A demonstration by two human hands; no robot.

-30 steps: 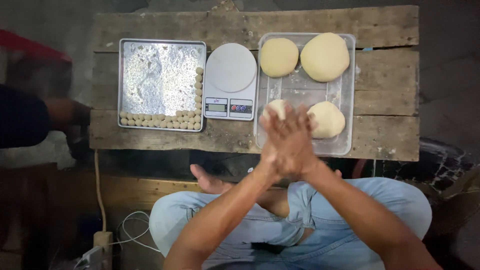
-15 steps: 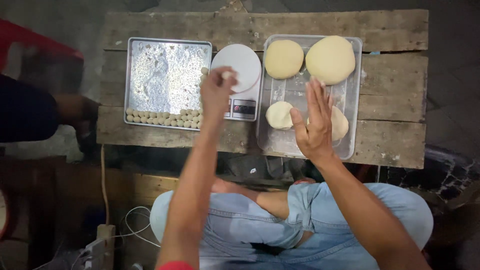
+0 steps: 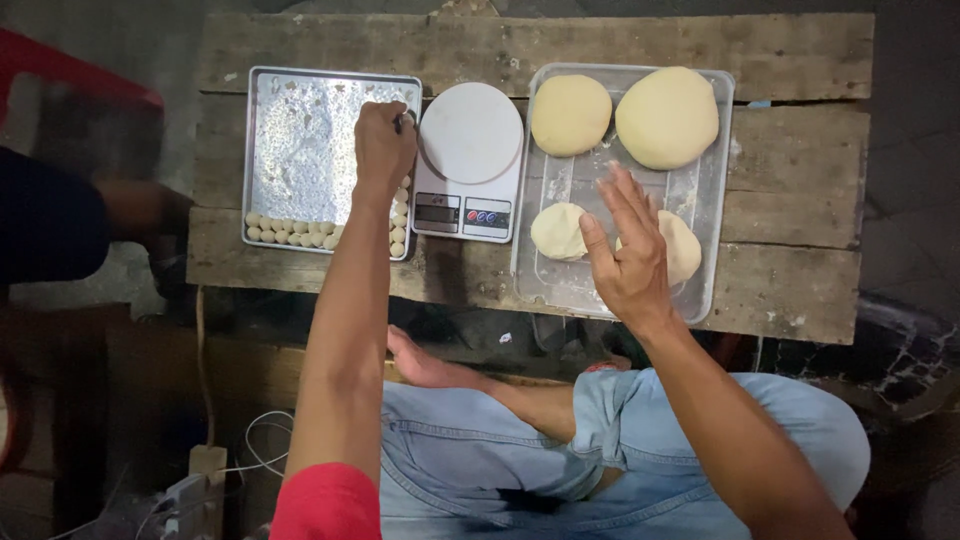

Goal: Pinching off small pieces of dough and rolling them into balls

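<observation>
Your left hand (image 3: pixel 384 142) pinches a small dough ball over the foil tray (image 3: pixel 262 150); your right hand (image 3: pixel 628 255) hovers flat and spread.

The ball sits hidden in your fingertips, above the row of balls (image 3: pixel 400 215) on the tray's near edge. It's likely soft and light: hold gently or it dents. Under your right palm lie dough lumps (image 3: pixel 557 230) in a clear tray (image 3: pixel 722 190); the scale (image 3: pixel 470 160) sits between your hands.

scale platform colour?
White: the round platform of the kitchen scale is plain white, its body white too. Shows best in the head view.
</observation>
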